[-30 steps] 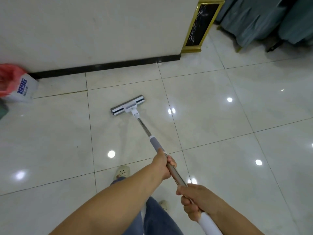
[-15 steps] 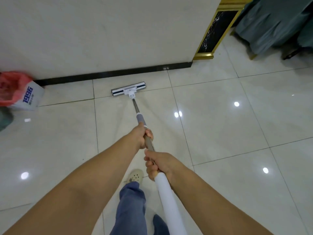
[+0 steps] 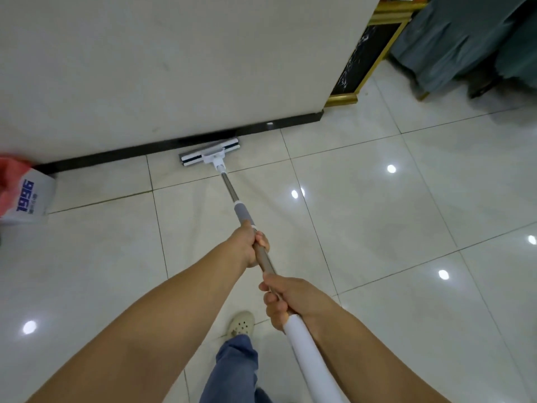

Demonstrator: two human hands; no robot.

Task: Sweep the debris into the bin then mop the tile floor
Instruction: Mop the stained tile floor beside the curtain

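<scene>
The person is holding a flat mop [image 3: 229, 187] with both hands. The left hand [image 3: 251, 247] is gripping the metal pole [image 3: 267, 264] just behind its grey sleeve [image 3: 243, 213], with the fingers curled round it. The right hand [image 3: 286, 298] is gripping the pole closer to the body, right above the white end grip [image 3: 308, 353], and its fingers are curling round too. The two hands are staying near each other but are not touching.

The mop head [image 3: 209, 155] is lying flat on the tile floor [image 3: 377, 213], far out in front, right up against the black baseboard [image 3: 116, 157] at the bottom of the white wall [image 3: 174, 68].

A white box [image 3: 32, 199] with blue numbers and a red bag [image 3: 10, 173] at its top is standing by the wall on the left, well apart from the mop head. A pale shoe [image 3: 241, 324] and a blue trouser leg [image 3: 235, 367] are showing under the arms.
</scene>
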